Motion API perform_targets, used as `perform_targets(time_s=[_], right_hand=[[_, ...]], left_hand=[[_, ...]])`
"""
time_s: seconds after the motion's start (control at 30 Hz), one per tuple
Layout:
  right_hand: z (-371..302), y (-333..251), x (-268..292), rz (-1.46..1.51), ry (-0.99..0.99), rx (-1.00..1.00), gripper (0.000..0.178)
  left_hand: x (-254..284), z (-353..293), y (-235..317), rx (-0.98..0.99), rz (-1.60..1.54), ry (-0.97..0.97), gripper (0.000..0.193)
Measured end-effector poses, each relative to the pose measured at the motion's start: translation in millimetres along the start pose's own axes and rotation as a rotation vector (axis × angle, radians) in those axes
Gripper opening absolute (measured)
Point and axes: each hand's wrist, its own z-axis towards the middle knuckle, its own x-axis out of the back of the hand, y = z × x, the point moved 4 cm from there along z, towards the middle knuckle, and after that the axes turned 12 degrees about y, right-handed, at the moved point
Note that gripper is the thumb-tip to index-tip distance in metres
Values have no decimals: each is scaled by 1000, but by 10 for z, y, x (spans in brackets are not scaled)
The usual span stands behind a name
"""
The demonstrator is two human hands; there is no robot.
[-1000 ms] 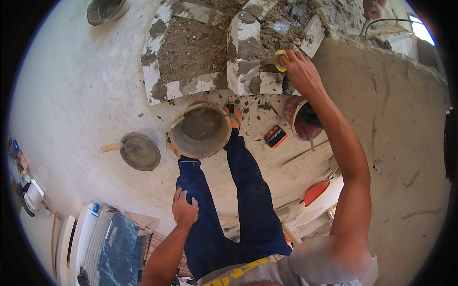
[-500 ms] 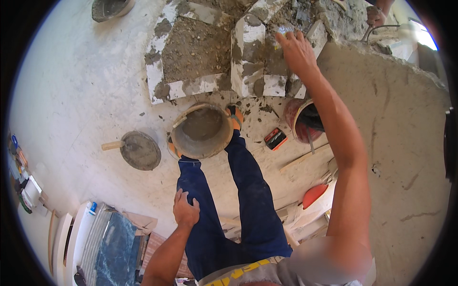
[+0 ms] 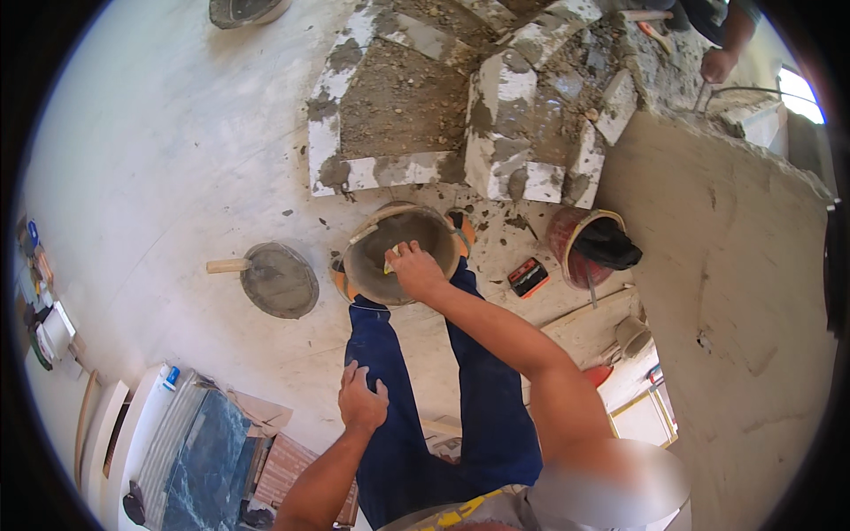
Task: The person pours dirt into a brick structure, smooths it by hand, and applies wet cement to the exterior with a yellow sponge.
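My right hand (image 3: 414, 268) reaches down into the bucket (image 3: 356, 276) of wet grey mortar between my feet. Its fingers are closed on a small yellow-and-whitish piece (image 3: 390, 260), mostly hidden by the hand, so its kind does not show. My left hand (image 3: 363, 401) rests on my left thigh with its fingers apart and nothing in them. Beyond the bucket stands a low structure of white blocks (image 3: 485, 155), smeared with mortar and filled with gravelly rubble (image 3: 398, 106).
A round mortar-covered pan (image 3: 280, 280) with a wooden-handled tool (image 3: 228, 265) lies left. Right are a red-and-black box (image 3: 529, 278) and a reddish bucket (image 3: 567, 232) holding a black bag (image 3: 607, 245). Another person's hand (image 3: 718, 65) shows at far right, by a rough-edged wall (image 3: 717, 230).
My right hand has come back from the block structure into the mortar bucket, still holding the small yellow-and-whitish piece. My left hand stays on my thigh. The view has shifted slightly.
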Motion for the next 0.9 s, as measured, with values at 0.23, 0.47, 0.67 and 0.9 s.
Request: perform_targets(time_s=[0.23,0.47,0.67,0.9], right_hand=[[293,392,-1605,-325,-171,-23,32],[392,290,-1669,-344,-313,31,29],[237,736,-1779,-98,-284,-342,29],[421,946,-1612,-4,-222,-602,29]], left_hand=[[-83,1,-120,-18,-27,-50,46],[-72,-26,-272,7,-30,-33,45],[12,50,-252,26,-66,-86,46],[63,87,-261,25,-65,-85,45]])
